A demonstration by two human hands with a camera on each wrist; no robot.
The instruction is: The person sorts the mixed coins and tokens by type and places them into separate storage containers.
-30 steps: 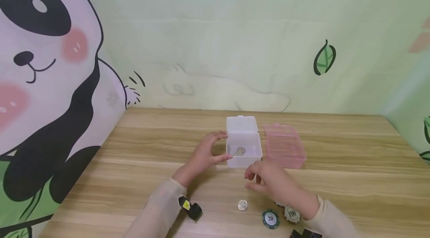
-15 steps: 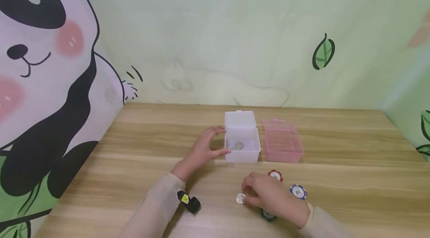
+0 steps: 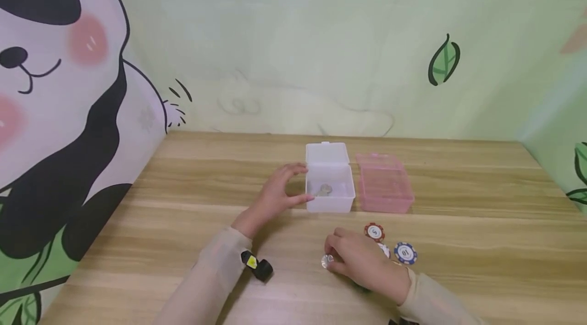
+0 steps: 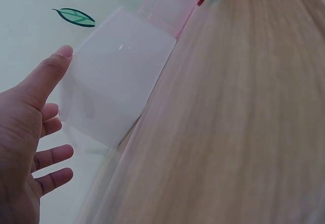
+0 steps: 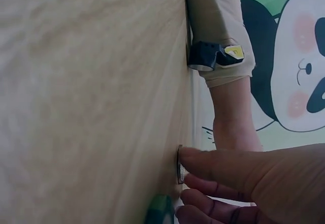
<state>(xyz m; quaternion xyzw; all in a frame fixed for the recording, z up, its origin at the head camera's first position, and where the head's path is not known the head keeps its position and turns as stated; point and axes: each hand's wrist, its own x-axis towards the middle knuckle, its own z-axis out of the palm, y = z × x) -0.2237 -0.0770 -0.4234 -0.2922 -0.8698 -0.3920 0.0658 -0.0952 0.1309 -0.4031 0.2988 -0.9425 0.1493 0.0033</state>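
Observation:
In the head view my right hand (image 3: 364,261) pinches the edges of a silver coin (image 3: 327,261) low over the tabletop. The right wrist view shows this coin (image 5: 180,165) nearly edge-on between thumb and finger. My left hand (image 3: 275,190) lies at the left side of a translucent white box (image 3: 330,205), thumb near its front corner and fingers near its back corner. Its fingers are loosely spread in the left wrist view. The box's lid (image 3: 327,153) is flipped back, and a few coins (image 3: 325,190) lie inside.
A transparent pink box (image 3: 389,206) stands right of the white one. Beside my right hand lie a red poker chip (image 3: 374,232) and a blue poker chip (image 3: 405,253); other chips are partly hidden under it. A panda-print backdrop (image 3: 298,34) hangs behind the wooden table (image 3: 220,157).
My right hand has come down from the white box's front to the silver coin and now pinches it. Chips once hidden by it show. The left hand stays by the box.

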